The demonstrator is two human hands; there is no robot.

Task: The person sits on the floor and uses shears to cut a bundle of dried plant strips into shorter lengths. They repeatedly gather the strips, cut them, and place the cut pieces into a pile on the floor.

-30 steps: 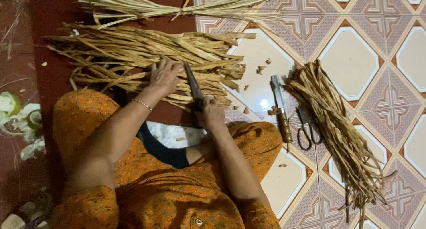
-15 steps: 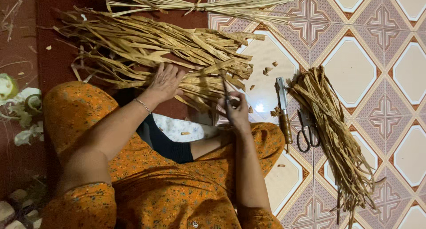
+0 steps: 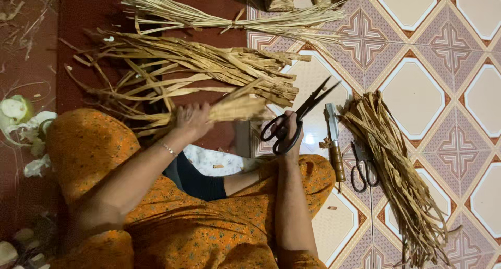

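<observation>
Left hand (image 3: 192, 120) fingers clenched on a bunch of dried leaf strips (image 3: 237, 108), lifted over the floor. Right hand (image 3: 287, 133) fingers grasp big black scissors (image 3: 297, 117), blades parted, beside the bunch. Right: knife (image 3: 334, 144), small scissors (image 3: 362, 164), strip bundle (image 3: 402, 170) on tiled floor (image 3: 417, 91). Beyond: loose strip pile (image 3: 209, 65).

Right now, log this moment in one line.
left hand: grips dried strips | right hand: holds open black scissors | knife: on floor

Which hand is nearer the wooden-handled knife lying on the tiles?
Right. The right hand, holding the large black scissors, is just beside the wooden-handled knife. The left hand grips dried leaf strips farther away.
</observation>
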